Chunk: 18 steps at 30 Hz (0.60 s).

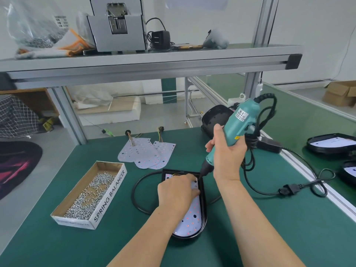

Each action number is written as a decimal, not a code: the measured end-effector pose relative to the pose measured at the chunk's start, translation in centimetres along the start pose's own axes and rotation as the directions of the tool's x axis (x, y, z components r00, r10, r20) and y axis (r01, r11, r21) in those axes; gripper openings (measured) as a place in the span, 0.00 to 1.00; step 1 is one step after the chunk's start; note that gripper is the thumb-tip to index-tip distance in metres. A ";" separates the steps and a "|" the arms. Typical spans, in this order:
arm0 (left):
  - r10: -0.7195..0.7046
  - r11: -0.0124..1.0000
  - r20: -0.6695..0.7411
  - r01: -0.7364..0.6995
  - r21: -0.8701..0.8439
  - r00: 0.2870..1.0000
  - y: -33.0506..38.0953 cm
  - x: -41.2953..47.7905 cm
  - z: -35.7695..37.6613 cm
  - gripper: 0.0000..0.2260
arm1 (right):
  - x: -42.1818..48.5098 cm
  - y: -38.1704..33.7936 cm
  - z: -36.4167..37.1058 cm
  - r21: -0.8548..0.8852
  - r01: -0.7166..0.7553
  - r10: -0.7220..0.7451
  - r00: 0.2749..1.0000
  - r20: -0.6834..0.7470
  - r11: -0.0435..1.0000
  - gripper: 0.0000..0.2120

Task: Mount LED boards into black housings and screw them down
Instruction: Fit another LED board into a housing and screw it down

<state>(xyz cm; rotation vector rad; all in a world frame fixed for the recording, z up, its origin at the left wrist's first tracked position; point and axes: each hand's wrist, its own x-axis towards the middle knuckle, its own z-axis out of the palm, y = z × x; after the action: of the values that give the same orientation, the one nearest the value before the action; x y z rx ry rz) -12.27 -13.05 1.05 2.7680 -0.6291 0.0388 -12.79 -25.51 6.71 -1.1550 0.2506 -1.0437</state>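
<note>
Pressing the left hand [177, 191] onto the upper part of the LED board [189, 218], seated in the black housing [204, 212] near the bench's front edge, with fingers bent; cannot tell whether pinching anything. Gripping the teal screwdriver [238, 126] in the right hand [227, 151], fingers wrapped around its body, bit down at the board's far right corner. Flanked toward the left edge by a box of screws [90, 193]; farther back, spare boards [146, 153], then another housing [215, 116].
</note>
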 end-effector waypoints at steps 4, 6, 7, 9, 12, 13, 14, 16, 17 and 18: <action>-0.078 0.989 0.066 0.085 -0.124 0.995 -0.2 0.0 -0.5 0.19 | 0.3 -1.5 -0.7 0.018 0.029 -0.028 0.997 -0.070 0.999 0.10; -0.116 0.962 0.110 0.139 -0.237 0.987 -0.7 -0.1 -0.8 0.20 | 0.1 -1.9 -0.9 0.046 0.012 -0.007 0.993 -0.116 0.999 0.10; -0.133 0.943 0.115 0.161 -0.292 0.984 -1.0 -0.2 -0.9 0.21 | 0.1 -2.1 -0.8 0.061 0.003 0.005 0.991 -0.134 0.998 0.10; -0.146 0.906 0.124 0.183 -0.381 0.981 -1.6 -0.3 -1.3 0.20 | -0.1 -2.4 -0.7 0.096 -0.010 0.025 0.987 -0.158 0.995 0.10; -0.244 0.694 0.232 0.336 -0.636 0.942 -2.6 -0.3 -2.1 0.11 | -0.5 -2.7 -0.3 0.151 -0.034 0.058 0.985 -0.163 0.988 0.11; -0.280 0.490 0.314 0.416 -0.766 0.907 -2.8 -0.3 -2.7 0.06 | -0.6 -2.8 0.0 0.164 -0.045 0.072 0.984 -0.164 0.985 0.11; -0.270 0.257 0.401 0.466 -0.847 0.876 -3.0 -0.4 -3.3 0.06 | -0.8 -3.0 0.2 0.175 -0.057 0.086 0.982 -0.165 0.983 0.10; -0.169 -0.197 0.495 0.463 -0.864 0.852 -3.5 -0.8 -4.4 0.11 | -0.9 -3.3 0.7 0.201 -0.078 0.112 0.980 -0.164 0.976 0.10; -0.118 -0.300 0.500 0.449 -0.841 0.858 -3.7 -1.1 -4.8 0.13 | -1.0 -3.5 1.0 0.218 -0.088 0.125 0.979 -0.163 0.972 0.10; -0.056 -0.339 0.495 0.450 -0.826 0.867 -4.0 -1.4 -5.1 0.14 | -1.1 -3.7 1.3 0.234 -0.100 0.139 0.977 -0.160 0.967 0.10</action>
<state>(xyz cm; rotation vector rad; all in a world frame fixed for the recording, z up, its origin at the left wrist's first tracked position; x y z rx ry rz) -11.66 -7.53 4.70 1.0086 0.1380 -0.6811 -14.60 -23.95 10.04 -0.8349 0.3287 -1.0386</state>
